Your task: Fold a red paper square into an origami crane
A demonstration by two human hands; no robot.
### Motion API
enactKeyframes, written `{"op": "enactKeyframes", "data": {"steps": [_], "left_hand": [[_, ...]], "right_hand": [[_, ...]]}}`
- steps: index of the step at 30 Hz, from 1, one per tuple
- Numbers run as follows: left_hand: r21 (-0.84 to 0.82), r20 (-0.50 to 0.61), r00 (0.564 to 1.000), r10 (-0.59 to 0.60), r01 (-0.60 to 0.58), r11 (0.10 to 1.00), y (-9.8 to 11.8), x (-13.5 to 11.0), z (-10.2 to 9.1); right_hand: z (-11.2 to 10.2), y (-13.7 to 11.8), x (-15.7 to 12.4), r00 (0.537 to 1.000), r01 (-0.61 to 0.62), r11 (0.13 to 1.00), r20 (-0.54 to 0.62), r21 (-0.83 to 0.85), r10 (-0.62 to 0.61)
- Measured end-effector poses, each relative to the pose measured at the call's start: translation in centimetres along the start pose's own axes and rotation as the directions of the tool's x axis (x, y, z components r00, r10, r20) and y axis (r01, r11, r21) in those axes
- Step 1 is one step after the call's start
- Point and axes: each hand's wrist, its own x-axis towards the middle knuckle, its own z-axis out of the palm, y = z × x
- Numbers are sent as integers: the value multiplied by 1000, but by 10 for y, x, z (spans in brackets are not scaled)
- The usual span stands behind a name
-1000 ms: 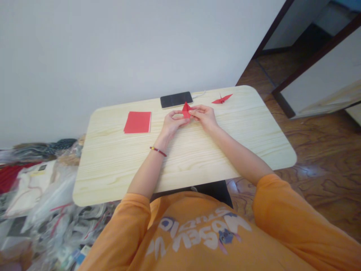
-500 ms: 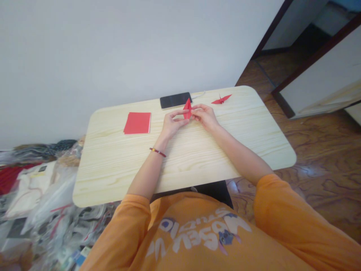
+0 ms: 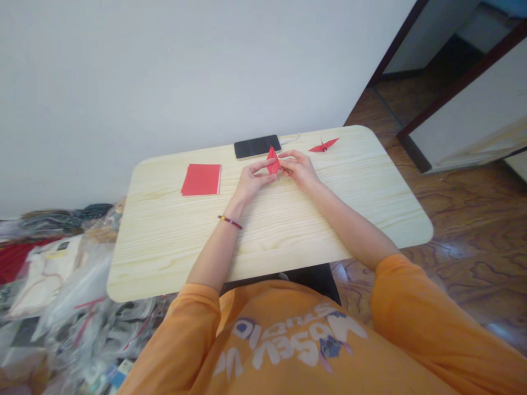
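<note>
A small folded red paper piece [image 3: 272, 161] is pinched between both my hands above the far middle of the light wooden table [image 3: 173, 241]. My left hand [image 3: 252, 180] grips its left side with thumb and fingers. My right hand [image 3: 301, 169] grips its right side. A finished red paper crane [image 3: 324, 145] lies on the table to the right of my hands. A stack of red square paper [image 3: 201, 179] lies to the left.
A black phone [image 3: 257, 146] with a white cable lies at the table's far edge against the white wall. Bags and clutter [image 3: 49, 274] cover the floor on the left. Wooden floor and a doorway are on the right.
The folded red piece has turned slightly narrower and more upright between my fingers. Both hands stay in almost the same place.
</note>
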Motion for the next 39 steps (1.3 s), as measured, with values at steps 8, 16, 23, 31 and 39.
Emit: {"op": "enactKeyframes", "data": {"steps": [8, 16, 23, 31, 39], "left_hand": [[-33, -48, 999, 12, -14, 999, 2, -1, 1], [-16, -28, 999, 16, -16, 1000, 3, -3, 1], [9, -1, 1000, 14, -14, 1000, 3, -3, 1], [-10, -39, 999, 10, -10, 1000, 2, -5, 3], [-53, -65, 997, 38, -42, 998, -1, -1, 5]], "right_hand": [[2, 1, -5, 998, -42, 998, 54, -48, 44], [1, 2, -4, 999, -35, 997, 36, -62, 38], [-3, 3, 2, 1000, -11, 1000, 5, -13, 11], [-5, -2, 2, 999, -20, 1000, -34, -10, 20], [-1, 6, 0, 998, 49, 996, 31, -73, -47]]}}
